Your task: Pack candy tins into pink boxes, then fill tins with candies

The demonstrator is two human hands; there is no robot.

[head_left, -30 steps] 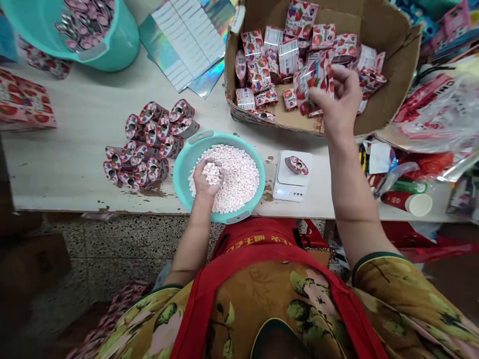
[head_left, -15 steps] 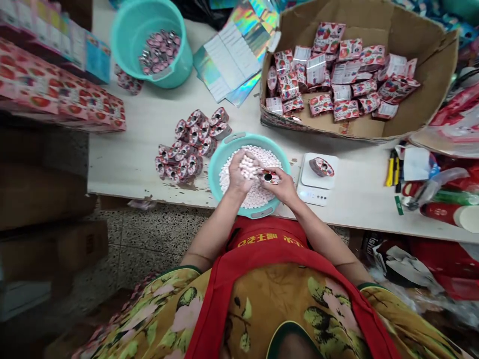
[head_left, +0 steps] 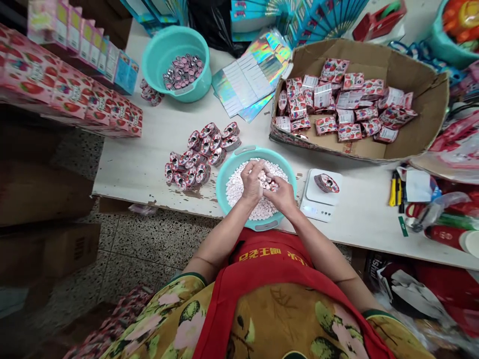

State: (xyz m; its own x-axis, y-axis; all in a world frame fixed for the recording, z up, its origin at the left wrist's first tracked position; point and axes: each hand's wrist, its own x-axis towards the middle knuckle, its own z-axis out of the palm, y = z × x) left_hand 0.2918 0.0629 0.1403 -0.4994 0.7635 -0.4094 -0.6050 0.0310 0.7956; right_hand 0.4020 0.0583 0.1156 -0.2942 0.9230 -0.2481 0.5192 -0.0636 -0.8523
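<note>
Over the turquoise basin of small pale pink candies, my two hands are close together. My left hand is cupped and tipped toward the right, with candies in its palm and fingers. In my right hand is a small strawberry-print candy container; candies cover its top, where the round opening is hidden. A similar candy container lies on the white digital scale, just right of the basin. To the left, several open-holed containers stand in a group.
A cardboard box of printed containers stands at the back right. Behind left is a turquoise bucket with pink-and-silver caps. Shiny sheets lie between them. Strawberry boxes line the left; a yellow cutter lies right.
My left hand has turned over toward the container, bringing its candies onto the top. The container's dark opening, visible before, is now covered. The camera view has shifted, showing more of the table's back.
</note>
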